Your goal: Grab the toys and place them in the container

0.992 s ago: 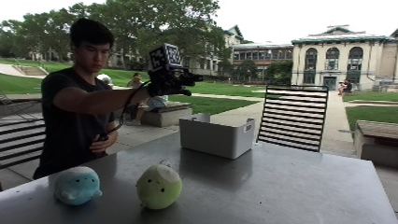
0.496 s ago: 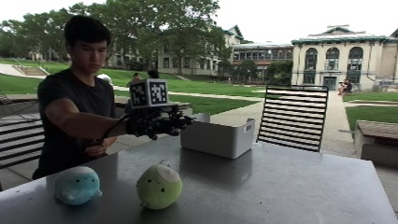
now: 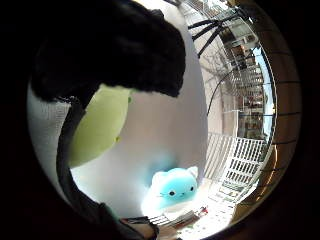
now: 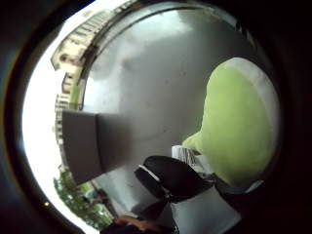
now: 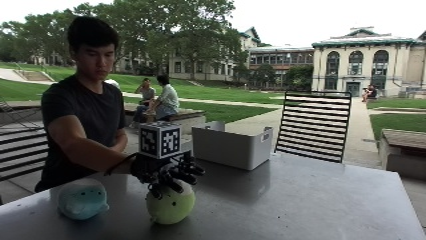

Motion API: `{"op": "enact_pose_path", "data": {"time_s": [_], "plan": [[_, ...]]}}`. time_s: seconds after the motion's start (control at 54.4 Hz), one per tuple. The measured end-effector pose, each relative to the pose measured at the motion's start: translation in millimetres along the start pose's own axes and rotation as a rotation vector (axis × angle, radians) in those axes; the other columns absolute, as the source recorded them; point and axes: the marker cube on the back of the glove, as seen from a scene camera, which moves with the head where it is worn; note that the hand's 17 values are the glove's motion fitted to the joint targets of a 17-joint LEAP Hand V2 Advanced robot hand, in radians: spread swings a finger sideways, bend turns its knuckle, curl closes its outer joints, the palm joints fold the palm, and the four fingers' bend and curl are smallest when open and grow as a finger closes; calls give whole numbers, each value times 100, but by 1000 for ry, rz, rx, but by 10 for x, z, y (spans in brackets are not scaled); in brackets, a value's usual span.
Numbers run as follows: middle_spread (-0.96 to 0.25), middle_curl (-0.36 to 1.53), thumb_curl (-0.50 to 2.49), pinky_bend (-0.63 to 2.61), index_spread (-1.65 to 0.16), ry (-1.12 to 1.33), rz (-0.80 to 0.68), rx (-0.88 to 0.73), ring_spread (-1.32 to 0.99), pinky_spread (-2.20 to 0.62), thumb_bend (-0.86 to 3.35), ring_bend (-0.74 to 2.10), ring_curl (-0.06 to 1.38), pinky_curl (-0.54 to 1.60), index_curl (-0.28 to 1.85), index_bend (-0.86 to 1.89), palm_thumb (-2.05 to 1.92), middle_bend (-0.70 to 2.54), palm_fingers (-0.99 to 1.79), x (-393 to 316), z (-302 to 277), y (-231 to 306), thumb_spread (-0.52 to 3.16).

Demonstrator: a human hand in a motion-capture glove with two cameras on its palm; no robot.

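Observation:
A light green plush toy (image 5: pixel 171 206) stands near the front of the grey table (image 5: pixel 299 200), with a blue plush toy (image 5: pixel 82 198) to its left. My gloved right hand (image 5: pixel 166 172) hovers right over the green toy's top, fingers spread and bent downward, not closed round it. The open grey container (image 5: pixel 231 145) stands behind them at the table's back. In the palm views the green toy (image 3: pixel 100 125) (image 4: pixel 239 122) lies close under the palm. The blue toy (image 3: pixel 172 187) sits farther off, and the container (image 4: pixel 80 144) is across the tabletop.
A black slatted chair (image 5: pixel 313 125) stands behind the table at the right, and a bench (image 5: pixel 20 150) is at the left behind the person. Bare tabletop stretches to the right of the toys and in front of the container.
My hand has come down from about head height to just above the green toy. Neither toy nor the container has moved.

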Motion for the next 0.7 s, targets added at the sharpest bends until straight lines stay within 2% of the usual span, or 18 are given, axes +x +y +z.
{"op": "enact_pose_path", "data": {"time_s": [0.129,0.331,0.368,0.386,0.459,0.698], "plan": [[-3,39,29,122,-32,22,34,-57,3,5,1,43,26,34,17,8,10,16,-12,-4,206,35,99],[-5,39,37,135,-33,93,52,-100,0,-6,22,68,32,37,15,10,55,19,6,87,426,143,103],[-6,39,39,134,-33,94,50,-88,-3,-11,26,80,35,36,15,11,63,19,14,101,427,162,103],[-6,38,40,135,-33,93,50,-83,-8,-16,30,91,38,36,15,11,70,18,29,104,425,169,103],[-8,39,42,133,-34,84,54,-63,-18,-25,35,106,40,35,14,11,79,20,46,106,409,184,103],[-25,49,51,106,-35,118,72,100,-38,-44,41,111,41,28,16,22,96,49,101,73,359,95,88]]}}
